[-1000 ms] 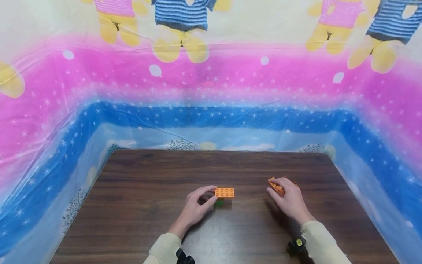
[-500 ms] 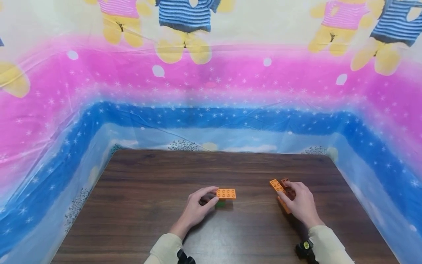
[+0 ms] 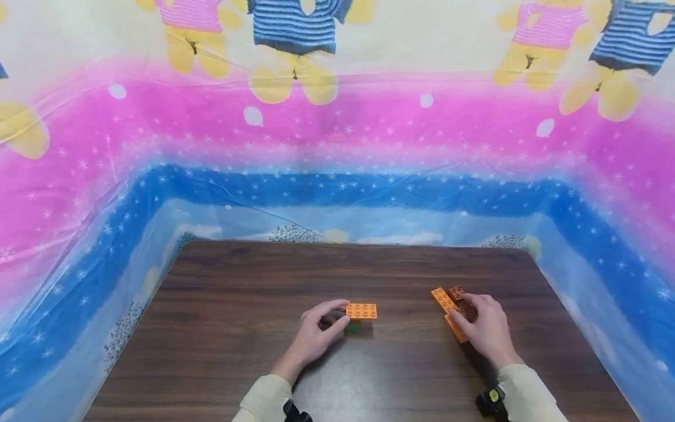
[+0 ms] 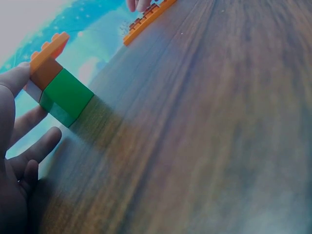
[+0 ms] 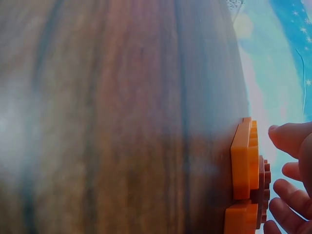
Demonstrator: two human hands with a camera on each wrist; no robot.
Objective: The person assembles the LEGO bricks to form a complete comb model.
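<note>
My left hand (image 3: pixel 312 334) holds a small stack of toy building bricks by its left end, thumb on one side and fingers on the other. Topping the stack is a flat orange brick (image 3: pixel 361 310) with studs; below it a green brick (image 4: pixel 67 96) sits on the table in the left wrist view. My right hand (image 3: pixel 487 328) hovers over other bricks with thumb and fingers spread, a gap showing in the right wrist view. Beneath it lie two orange bricks, a farther one (image 3: pixel 442 298) and a nearer one (image 3: pixel 456 328), beside brown bricks (image 3: pixel 456 292) partly hidden by the fingers.
Everything stands on a dark wood-grain table (image 3: pixel 237 281). A printed cloth (image 3: pixel 337 187) in pink and blue hangs along its back and sides. A black wrist camera (image 3: pixel 491 401) sits at the right sleeve.
The tilted orange piece under my right hand now lies flat among the other bricks. That hand has let go and shifted slightly right and nearer. My left hand stays at its stack.
</note>
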